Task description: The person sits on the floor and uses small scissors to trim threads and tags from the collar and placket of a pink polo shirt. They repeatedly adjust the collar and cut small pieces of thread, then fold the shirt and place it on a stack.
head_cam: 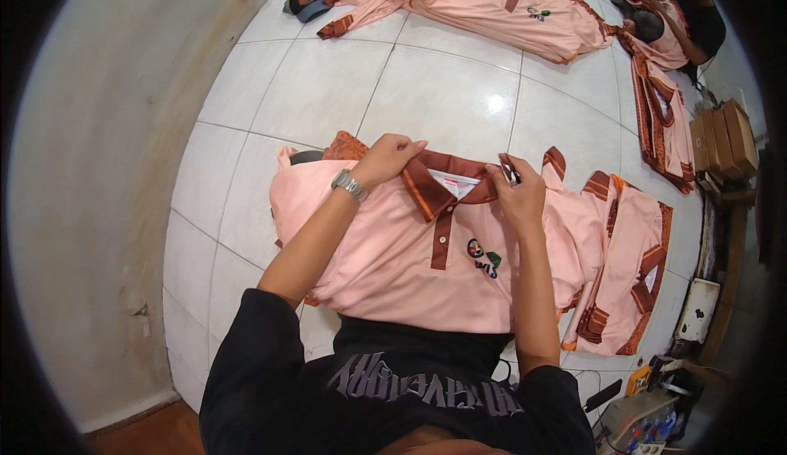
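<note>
A peach polo shirt (393,252) with a brown collar (424,193) and a buttoned placket (442,240) lies spread across my lap. My left hand (390,157), below a metal wristwatch (348,184), pinches the collar's left side near the fold. At the collar's right side, my right hand (519,193) grips the edge between thumb and fingers. That hand also holds a small dark metal tool (510,170), probably thread snips, mostly hidden by the fingers. Inside the neck a white label (452,185) shows. An embroidered emblem (484,258) sits on the chest.
Folded peach shirts (633,270) lie at right, with another folded stack (664,123) beyond. More shirts (479,12) and a cap (307,3) are ahead. A person (698,18) handles garments at far right. Cardboard boxes (725,138) and a plastic container (639,421) stand right; a wall (123,178) bounds the left.
</note>
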### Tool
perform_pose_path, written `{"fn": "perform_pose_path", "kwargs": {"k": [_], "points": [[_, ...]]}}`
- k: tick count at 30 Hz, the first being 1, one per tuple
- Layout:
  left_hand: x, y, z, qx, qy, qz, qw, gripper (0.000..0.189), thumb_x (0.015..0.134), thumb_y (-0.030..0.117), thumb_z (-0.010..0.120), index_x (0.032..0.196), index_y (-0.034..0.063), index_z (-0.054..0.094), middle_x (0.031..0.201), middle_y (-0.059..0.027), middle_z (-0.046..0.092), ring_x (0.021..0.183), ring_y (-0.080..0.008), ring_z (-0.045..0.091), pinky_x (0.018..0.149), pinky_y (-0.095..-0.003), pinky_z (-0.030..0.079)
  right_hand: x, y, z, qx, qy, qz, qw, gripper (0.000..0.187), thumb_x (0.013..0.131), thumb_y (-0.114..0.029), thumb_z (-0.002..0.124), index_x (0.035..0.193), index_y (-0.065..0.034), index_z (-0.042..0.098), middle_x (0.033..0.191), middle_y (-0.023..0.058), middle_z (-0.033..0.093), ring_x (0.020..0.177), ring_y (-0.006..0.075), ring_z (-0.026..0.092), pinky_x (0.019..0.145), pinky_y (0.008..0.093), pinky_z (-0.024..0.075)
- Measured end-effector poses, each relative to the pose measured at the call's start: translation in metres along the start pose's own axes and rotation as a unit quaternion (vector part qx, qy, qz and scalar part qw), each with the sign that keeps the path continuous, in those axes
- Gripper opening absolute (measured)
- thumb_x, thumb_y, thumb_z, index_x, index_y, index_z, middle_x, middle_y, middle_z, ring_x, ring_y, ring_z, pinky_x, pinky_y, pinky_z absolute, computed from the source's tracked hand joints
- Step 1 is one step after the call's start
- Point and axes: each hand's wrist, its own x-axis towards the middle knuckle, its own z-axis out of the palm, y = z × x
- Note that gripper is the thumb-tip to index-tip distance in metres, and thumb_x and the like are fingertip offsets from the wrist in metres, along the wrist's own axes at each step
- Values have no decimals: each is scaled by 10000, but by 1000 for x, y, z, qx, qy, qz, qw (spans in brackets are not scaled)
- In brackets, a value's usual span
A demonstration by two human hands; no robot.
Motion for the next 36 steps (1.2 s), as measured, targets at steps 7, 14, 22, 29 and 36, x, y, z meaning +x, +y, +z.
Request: {"fn": "perform_pose_path", "kwargs": {"k": [7, 14, 22, 29, 36], "points": [[15, 9, 8, 76, 61, 55, 994, 584, 1025, 438, 636, 688, -33, 555, 580, -100, 471, 576, -176, 419, 594, -402, 407, 7, -21, 19, -48, -354, -44, 933, 301, 865, -180, 723, 1129, -43, 760, 963, 212, 751, 885, 383, 725, 774, 454, 542], [33, 16, 16, 152, 122, 30, 980, 597, 1004, 433, 653, 669, -60, 630, 579, -199, 551, 545, -249, 533, 623, -450, 463, -18, -8, 39, 32, -309, -5, 951, 283, 852, -201, 753, 1065, -14, 748, 901, 227, 719, 852, 398, 695, 756, 460, 522], [44, 9, 9, 71, 75, -1, 995, 606, 1000, 463, 692, 634, -18, 642, 564, -71, 600, 521, -138, 503, 547, -358, 449, -23, -22, 28, -28, -281, -2, 959, 294, 795, -171, 771, 1025, 0, 704, 916, 210, 698, 889, 408, 684, 763, 461, 517], [36, 10, 13, 20, 68, 44, 996, 569, 1011, 414, 704, 625, 12, 589, 582, 34, 507, 568, -66, 412, 525, -295, 388, -20, -16, 36, 51, -293, -21, 955, 337, 813, -203, 760, 1089, -11, 736, 970, 237, 711, 918, 417, 691, 772, 476, 522], [36, 10, 20, 65, 139, 46, 987, 599, 1003, 403, 713, 589, -2, 558, 524, -9, 466, 519, -88, 374, 495, -326, 372, -28, -17, 40, -20, -245, -23, 969, 291, 844, -225, 764, 1047, -17, 757, 892, 229, 717, 870, 434, 684, 762, 481, 530]]}}
